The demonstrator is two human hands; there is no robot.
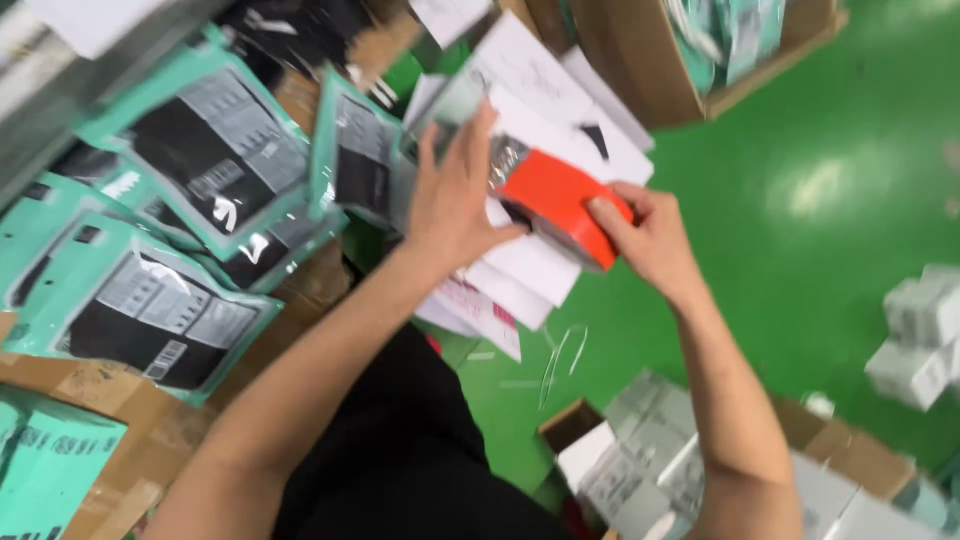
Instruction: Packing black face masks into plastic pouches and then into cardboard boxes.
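Both of my hands hold a small orange packet (558, 203) with a shiny clear wrapper end, above a pile of white paper sheets (545, 110). My left hand (452, 190) grips its left, clear-wrapped end with fingers spread upward. My right hand (648, 238) pinches its right orange end between thumb and fingers. The picture is motion-blurred.
Teal and black flat packages (190, 150) lie heaped on brown cardboard (140, 420) at the left. An open cardboard box (650, 70) stands at the top. White small boxes (640, 460) fill a carton at the bottom right, more white boxes (920, 330) at the right on the green floor (820, 200).
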